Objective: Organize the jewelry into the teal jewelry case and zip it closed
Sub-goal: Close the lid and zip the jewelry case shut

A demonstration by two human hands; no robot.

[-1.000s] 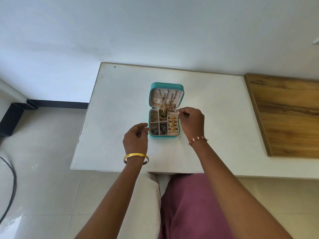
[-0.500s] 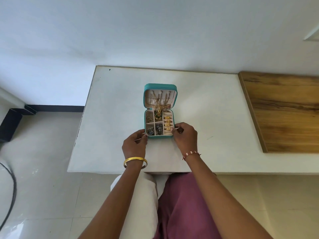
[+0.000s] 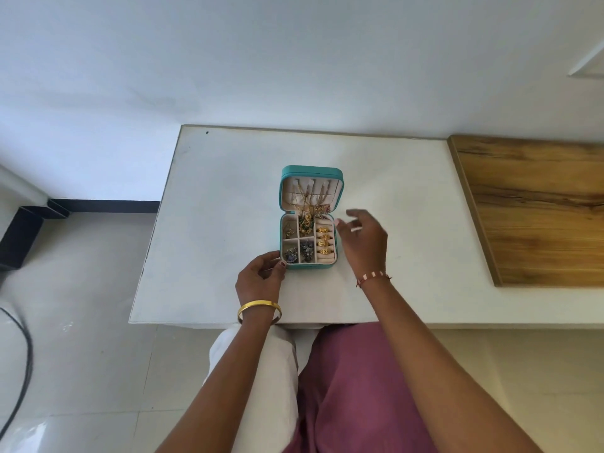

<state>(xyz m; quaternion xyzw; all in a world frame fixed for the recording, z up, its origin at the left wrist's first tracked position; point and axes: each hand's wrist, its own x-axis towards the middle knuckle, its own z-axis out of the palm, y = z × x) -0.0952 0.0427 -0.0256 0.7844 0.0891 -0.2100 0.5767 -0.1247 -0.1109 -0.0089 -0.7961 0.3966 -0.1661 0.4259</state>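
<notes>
Open teal jewelry case (image 3: pixel 311 173) lay on white table (image 3: pixel 212 197); left hand (image 3: pixel 260 278) gripped its corner, right hand (image 3: pixel 361 238) hovered with fingers spread; no writing legible

I am sitting in what looks like a plain room at home. My white table (image 3: pixel 408 204) stands against a bare white wall (image 3: pixel 294 60). A wood-grain board (image 3: pixel 536 210) lies at the right of the frame, pale glossy floor tiles (image 3: pixel 81 289) with black skirting (image 3: pixel 104 206) at the left, and a black cable (image 3: pixel 23 354) at the lower left.
</notes>
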